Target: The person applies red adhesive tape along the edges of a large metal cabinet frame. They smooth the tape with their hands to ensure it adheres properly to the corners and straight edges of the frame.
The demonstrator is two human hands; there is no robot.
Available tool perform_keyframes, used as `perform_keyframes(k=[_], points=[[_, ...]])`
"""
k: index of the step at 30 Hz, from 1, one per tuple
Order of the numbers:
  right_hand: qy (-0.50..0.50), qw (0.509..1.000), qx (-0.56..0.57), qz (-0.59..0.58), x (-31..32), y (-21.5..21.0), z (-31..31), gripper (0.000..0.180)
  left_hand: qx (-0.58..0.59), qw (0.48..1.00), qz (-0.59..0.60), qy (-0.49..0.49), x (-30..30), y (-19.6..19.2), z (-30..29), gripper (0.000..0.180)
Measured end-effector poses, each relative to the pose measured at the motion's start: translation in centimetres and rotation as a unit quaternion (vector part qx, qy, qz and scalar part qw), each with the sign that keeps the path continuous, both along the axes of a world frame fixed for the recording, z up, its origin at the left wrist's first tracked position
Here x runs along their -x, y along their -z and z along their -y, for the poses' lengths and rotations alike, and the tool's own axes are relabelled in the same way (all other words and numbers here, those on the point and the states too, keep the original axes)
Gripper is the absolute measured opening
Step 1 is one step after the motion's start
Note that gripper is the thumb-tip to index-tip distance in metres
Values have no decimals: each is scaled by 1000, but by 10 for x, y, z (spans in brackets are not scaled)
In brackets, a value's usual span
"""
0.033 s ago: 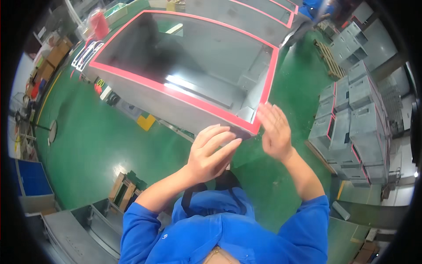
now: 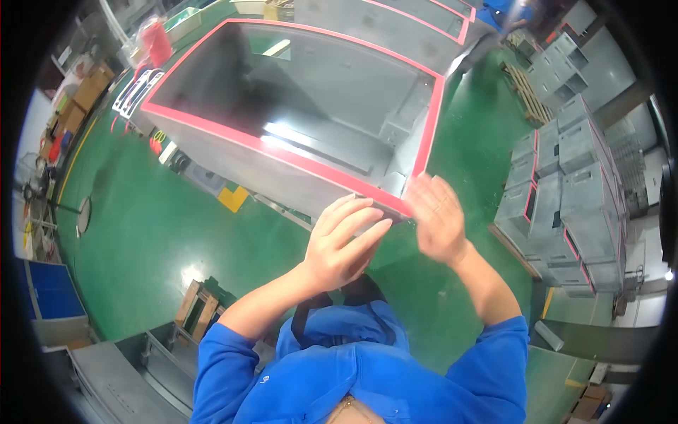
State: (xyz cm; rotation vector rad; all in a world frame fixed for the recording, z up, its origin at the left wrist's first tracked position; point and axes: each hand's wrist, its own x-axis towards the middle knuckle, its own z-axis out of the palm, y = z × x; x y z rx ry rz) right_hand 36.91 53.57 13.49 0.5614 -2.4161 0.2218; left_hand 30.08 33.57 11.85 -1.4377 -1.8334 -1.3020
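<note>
A large grey metal cabinet box (image 2: 233,157) lies before me with its open side up. A flat pink strip (image 2: 311,165) runs along its rim. At the near right corner my right hand (image 2: 439,220) has its fingers stretched out over the strip, covering the corner; it is slightly blurred. My left hand (image 2: 340,244) is beside it, at the outside of the near wall, fingers extended and apart. Nothing shows in either hand. Whether the left fingertips touch the wall, I cannot tell.
Behind stands another grey box (image 2: 339,28) with pink edging. Stacked grey cabinets (image 2: 568,184) fill the right, near a wooden pallet (image 2: 526,92). A roll of pink material (image 2: 157,42) stands far left. Grey metal parts (image 2: 127,374) lie lower left. A person in blue (image 2: 498,15) is far right.
My right hand has shifted slightly left, further over the box corner. My left hand has barely moved.
</note>
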Motion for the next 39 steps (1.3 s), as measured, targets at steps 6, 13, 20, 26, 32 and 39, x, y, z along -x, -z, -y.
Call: perform_keyframes(k=[6,13,20,26,32,39], points=[[-6,999,-36,2,-16,10,15,28,17,1000,10,-18,10,6,-7,39],[26,983,152,-103,-26,31,-2,31,23,998,-22,-46,11,12,-2,32],[-62,993,90,-50,18,15,-22,28,142,988,-52,-32,3,3,-35,43],[-33,997,43,-63,71,24,-73,34,133,985,-85,-61,-1,12,-39,41],[76,992,48,-94,151,29,-155,44,112,985,-120,-62,1,24,-41,40],[155,982,79,-68,183,39,-172,46,98,984,-141,-40,8,36,-38,36]])
